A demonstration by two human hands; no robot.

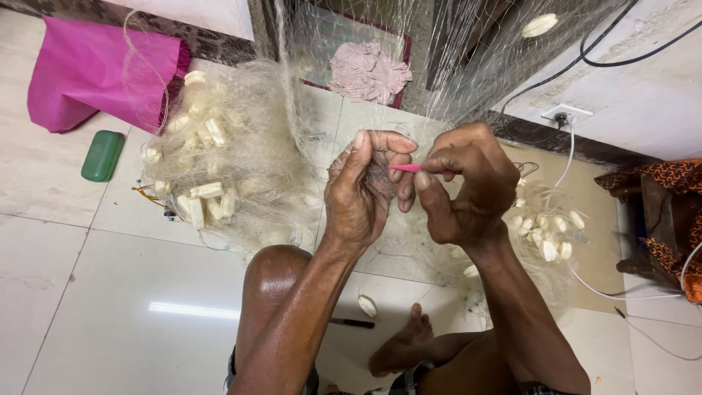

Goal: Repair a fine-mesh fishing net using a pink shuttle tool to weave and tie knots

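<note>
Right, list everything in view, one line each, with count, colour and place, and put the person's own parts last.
fishing net: one, pale translucent, heaped on the floor and hanging ahead
floats: many, white, in the net left and right
cloth: one, pink, upper left
case: one, green, on the floor left
rag: one, pinkish, top centre
cable: one, white, from wall socket at right
pen: one, dark, on the floor
needle: one, pink, between both hands
left hand: pinching net
right hand: gripping needle
</note>
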